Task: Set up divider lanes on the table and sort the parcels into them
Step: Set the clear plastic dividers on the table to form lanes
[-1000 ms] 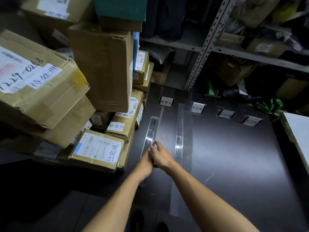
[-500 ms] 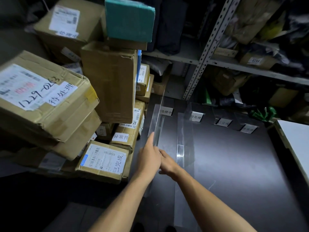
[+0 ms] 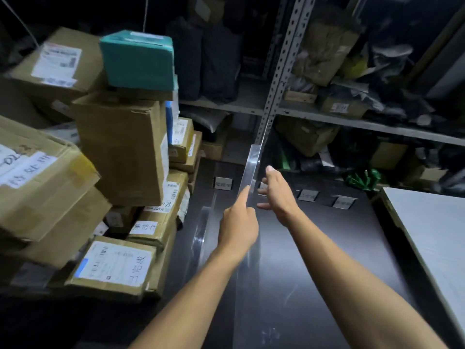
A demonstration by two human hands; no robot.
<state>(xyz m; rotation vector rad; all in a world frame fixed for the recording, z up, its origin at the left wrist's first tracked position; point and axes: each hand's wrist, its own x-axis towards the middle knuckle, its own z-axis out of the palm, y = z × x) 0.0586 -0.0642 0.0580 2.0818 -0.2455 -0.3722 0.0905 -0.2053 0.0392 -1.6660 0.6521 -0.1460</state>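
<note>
A long clear acrylic divider strip [image 3: 253, 167] is lifted off the dark table [image 3: 327, 248] and tilts up toward the shelving. My left hand [image 3: 239, 222] grips it near its middle, index finger laid along its edge. My right hand [image 3: 276, 195] is at the strip's right side with straight, spread fingers. A second clear strip [image 3: 201, 230] lies on the table just left of my left hand. Small label cards [image 3: 222, 183] [image 3: 307, 195] [image 3: 343, 203] stand in a row at the table's far edge. Cardboard parcels [image 3: 120, 147] are stacked at the left.
A teal box [image 3: 138, 60] tops the parcel stack, and a labelled parcel [image 3: 113, 268] lies at its front. A metal shelf rack [image 3: 279, 71] full of boxes and bags stands behind the table. A white board [image 3: 427, 235] borders the table's right side.
Both hands rose from the table with the clear strip, which went from lying flat to tilted up. My right hand moved to the strip's right side and spread its fingers.
</note>
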